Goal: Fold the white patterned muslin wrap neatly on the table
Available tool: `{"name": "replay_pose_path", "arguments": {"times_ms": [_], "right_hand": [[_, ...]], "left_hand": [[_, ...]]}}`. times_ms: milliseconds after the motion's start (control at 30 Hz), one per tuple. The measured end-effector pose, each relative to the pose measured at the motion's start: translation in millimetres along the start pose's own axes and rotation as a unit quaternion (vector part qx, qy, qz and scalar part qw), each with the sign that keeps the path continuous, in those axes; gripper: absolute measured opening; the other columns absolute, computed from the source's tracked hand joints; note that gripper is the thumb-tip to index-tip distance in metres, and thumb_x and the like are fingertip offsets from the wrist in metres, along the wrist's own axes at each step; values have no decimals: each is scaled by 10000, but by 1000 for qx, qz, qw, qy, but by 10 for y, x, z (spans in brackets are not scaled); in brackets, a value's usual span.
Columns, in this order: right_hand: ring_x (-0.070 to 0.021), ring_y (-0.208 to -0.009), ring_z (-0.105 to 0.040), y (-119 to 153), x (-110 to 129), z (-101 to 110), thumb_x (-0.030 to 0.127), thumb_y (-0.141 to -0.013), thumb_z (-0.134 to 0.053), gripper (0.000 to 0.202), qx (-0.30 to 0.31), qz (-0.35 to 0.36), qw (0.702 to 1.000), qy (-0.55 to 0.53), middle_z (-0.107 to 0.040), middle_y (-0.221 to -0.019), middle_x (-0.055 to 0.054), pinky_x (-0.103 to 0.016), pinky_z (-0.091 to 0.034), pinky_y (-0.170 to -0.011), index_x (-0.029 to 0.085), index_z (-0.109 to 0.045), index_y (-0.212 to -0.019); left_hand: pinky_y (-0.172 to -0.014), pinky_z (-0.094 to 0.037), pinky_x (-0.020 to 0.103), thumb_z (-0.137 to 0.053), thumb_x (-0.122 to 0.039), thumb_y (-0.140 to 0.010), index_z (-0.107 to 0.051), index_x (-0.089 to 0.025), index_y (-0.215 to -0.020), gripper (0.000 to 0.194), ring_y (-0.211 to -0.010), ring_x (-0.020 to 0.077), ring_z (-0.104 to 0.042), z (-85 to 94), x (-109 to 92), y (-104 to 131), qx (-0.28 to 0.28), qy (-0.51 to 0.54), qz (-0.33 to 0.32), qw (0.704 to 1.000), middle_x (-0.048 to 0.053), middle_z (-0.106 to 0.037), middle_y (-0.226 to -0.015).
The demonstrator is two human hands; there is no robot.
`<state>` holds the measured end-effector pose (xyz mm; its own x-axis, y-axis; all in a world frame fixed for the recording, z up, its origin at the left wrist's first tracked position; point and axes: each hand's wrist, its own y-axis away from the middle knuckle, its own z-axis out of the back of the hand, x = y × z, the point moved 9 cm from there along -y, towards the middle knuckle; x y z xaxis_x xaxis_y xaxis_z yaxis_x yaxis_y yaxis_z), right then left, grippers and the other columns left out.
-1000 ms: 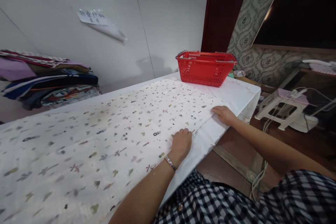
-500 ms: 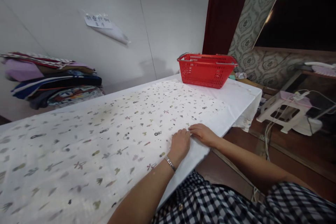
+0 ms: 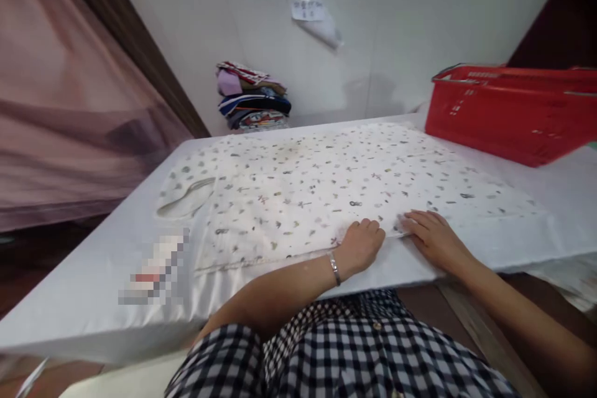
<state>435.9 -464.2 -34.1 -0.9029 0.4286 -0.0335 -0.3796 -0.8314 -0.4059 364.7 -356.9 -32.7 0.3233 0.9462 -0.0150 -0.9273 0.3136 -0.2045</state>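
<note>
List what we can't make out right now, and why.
Head view: left hand, fingertips hidden beneath its knuckles, so grip on printed cloth unclear.
Head view: item on white table, masked by pixelation.
Head view: red basket, inner floor hidden by near wall, right end cut off by frame edge.
Head view: wall note, writing blurred and too small.

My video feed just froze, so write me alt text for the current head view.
The left hand and right hand rest on the near edge of a white printed cloth spread on a white-covered table. A red shopping basket stands at right; folded textiles are stacked beyond the table.
</note>
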Motion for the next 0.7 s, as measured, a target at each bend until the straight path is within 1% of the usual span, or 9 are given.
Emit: {"name": "replay_pose_path", "arguments": {"times_ms": [100,167,233,300,433,533,600,700], "right_hand": [[-248,-1003,-558,-239,319,-12,113,-842,-455,312,11,38,999,-18,-638,-1097,-119,-391,-427,-870,154,-633,-1094],[-242,-930,-557,-361,476,-55,110,-829,-461,257,16,44,998,-30,-639,-1019,-115,-361,-427,-806,150,-641,-1008],[-236,-856,-550,-418,571,-116,115,-831,-454,194,25,47,998,-39,-631,-939,-112,-348,-423,-750,150,-634,-892],[-231,-814,-544,-412,604,-168,127,-852,-432,191,33,54,997,-53,-623,-889,-107,-346,-425,-722,154,-620,-848],[-224,-834,-563,-323,547,-202,172,-899,-406,224,35,69,993,-84,-627,-900,-93,-340,-449,-736,174,-627,-933],[-224,-847,-576,-313,514,-207,177,-896,-401,240,32,77,993,-85,-634,-910,-91,-343,-462,-739,183,-640,-917],[-231,-851,-578,-354,555,-213,170,-889,-400,250,30,87,993,-73,-636,-914,-96,-353,-464,-735,176,-649,-912],[-240,-862,-574,-460,724,-214,167,-889,-402,262,13,114,992,-60,-636,-954,-112,-367,-463,-735,157,-655,-958]], "left_hand": [[-708,-425,333,-395,-143,-952,-538,-145,-1009,153,-953,212,-502,40,-25,13,-21,-4,8,1000,75,-575,-994],[-718,-426,334,-389,-162,-962,-528,-140,-1039,160,-956,209,-500,52,-14,29,-32,-9,20,999,78,-573,-1013],[-714,-423,336,-392,-162,-959,-525,-136,-1035,155,-946,209,-501,60,27,72,-36,-14,37,999,77,-572,-1001],[-706,-419,335,-398,-147,-947,-526,-137,-1018,147,-936,211,-501,73,87,146,-34,-18,56,998,74,-570,-980],[-694,-409,327,-422,-111,-910,-528,-139,-996,140,-933,212,-496,108,232,350,-19,-31,92,995,84,-565,-986],[-703,-408,330,-429,-98,-893,-529,-137,-991,145,-928,212,-495,133,336,506,-7,-38,119,992,89,-565,-990],[-705,-407,330,-423,-98,-894,-530,-135,-993,151,-922,211,-496,151,390,586,-3,-39,136,990,87,-565,-980],[-707,-408,325,-418,-111,-902,-537,-135,-1001,156,-916,207,-500,183,411,644,-4,-37,148,988,87,-564,-979]]}}
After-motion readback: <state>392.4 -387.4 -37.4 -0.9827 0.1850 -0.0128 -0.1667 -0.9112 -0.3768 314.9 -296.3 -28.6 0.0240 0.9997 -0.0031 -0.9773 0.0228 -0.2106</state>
